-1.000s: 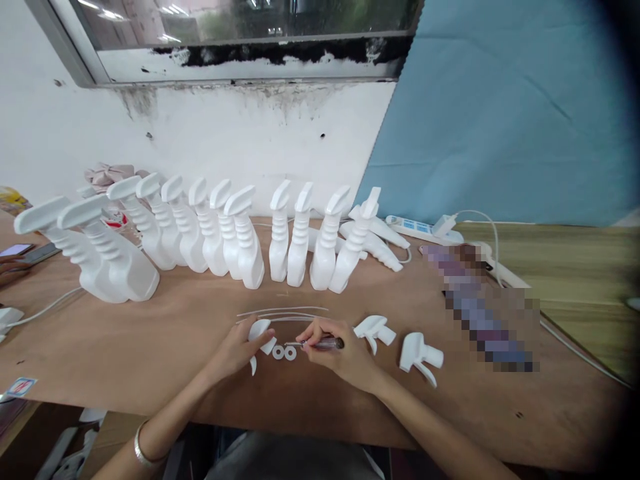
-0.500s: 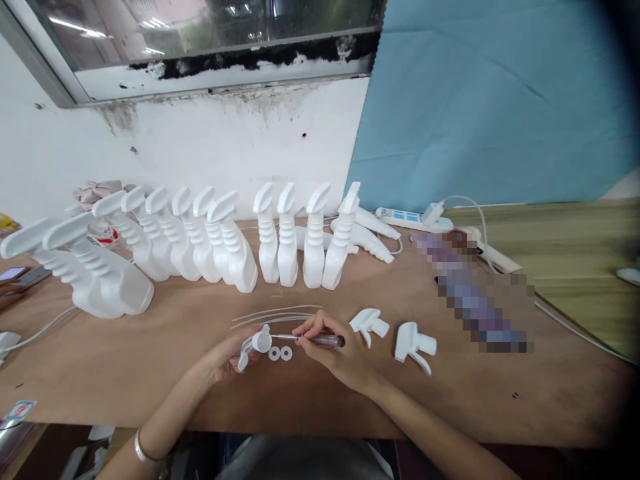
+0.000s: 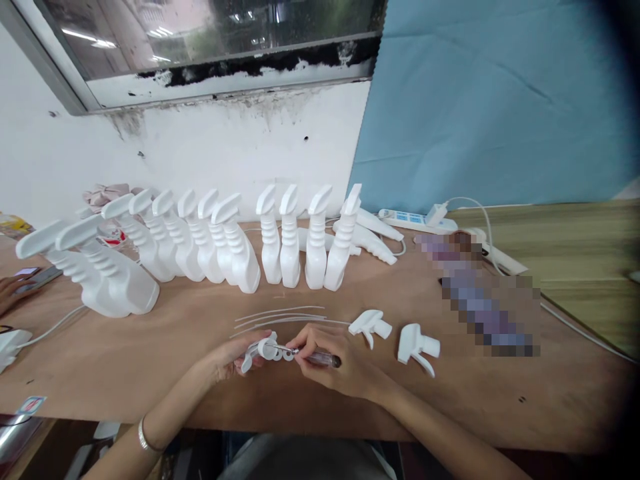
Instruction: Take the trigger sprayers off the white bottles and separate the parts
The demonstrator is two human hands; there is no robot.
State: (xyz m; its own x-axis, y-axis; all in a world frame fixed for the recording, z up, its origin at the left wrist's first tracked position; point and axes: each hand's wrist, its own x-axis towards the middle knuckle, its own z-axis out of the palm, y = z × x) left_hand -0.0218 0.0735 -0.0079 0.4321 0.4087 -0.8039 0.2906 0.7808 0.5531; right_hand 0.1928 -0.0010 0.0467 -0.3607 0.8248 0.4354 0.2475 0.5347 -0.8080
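My left hand [image 3: 236,357] grips a white trigger spray head [image 3: 265,348], its round collar turned towards my right hand. In my right hand [image 3: 327,357] is a screwdriver [image 3: 323,359] with a see-through handle and a thin metal shaft. The shaft's tip meets the collar; whether it is inside cannot be made out. Just below lie small white washers [image 3: 287,356], partly covered by the spray head. Thin white tubes [image 3: 280,313] lie behind both hands. To the right are two more trigger spray heads, one nearer [image 3: 370,325] and one farther [image 3: 418,348].
Several white spray bottles [image 3: 240,260] stand in a row along the wall, with others lying behind them at the right. A power strip [image 3: 417,220] with a plug and cable is at the back. Another person's hand [image 3: 13,293] shows at the far left near a phone.
The screwdriver has moved left and its tip has come to the spray head's collar. The spray head has shifted slightly right, now covering part of the washers.
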